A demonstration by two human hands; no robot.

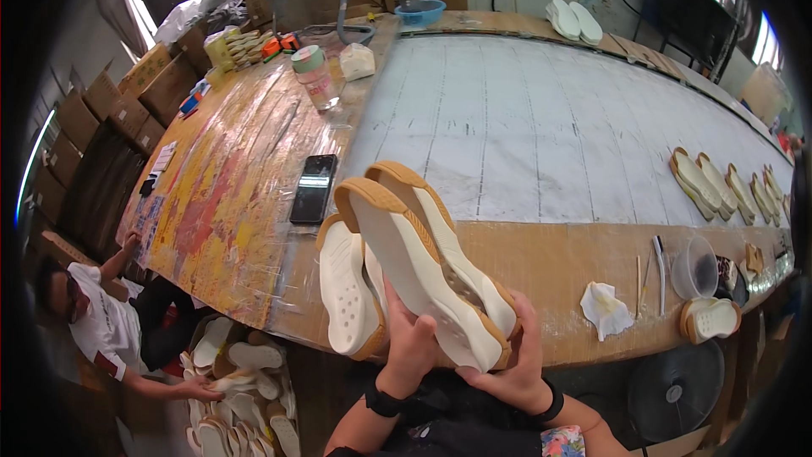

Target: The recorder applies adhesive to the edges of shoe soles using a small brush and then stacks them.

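Both hands hold up a pair of cream shoe soles [414, 254] with tan rims, side by side and tilted above the table's near edge. My left hand [410, 343] closes on the nearer sole from its left side, thumb out along it. My right hand [516, 364] grips the pair at the lower ends, fingers on the far side and thumb under the tip. Just left of them rests another pair of soles [345, 288], dotted with small holes, partly hidden behind the held pair and my left hand.
A phone [314, 189] and a lidded bottle [316, 80] stand left. Right are a crumpled tissue [606, 311], a brush [659, 275], a clear tub [693, 267] and a row of soles [706, 184]. A seated person [110, 322] reaches into a box of soles [245, 389].
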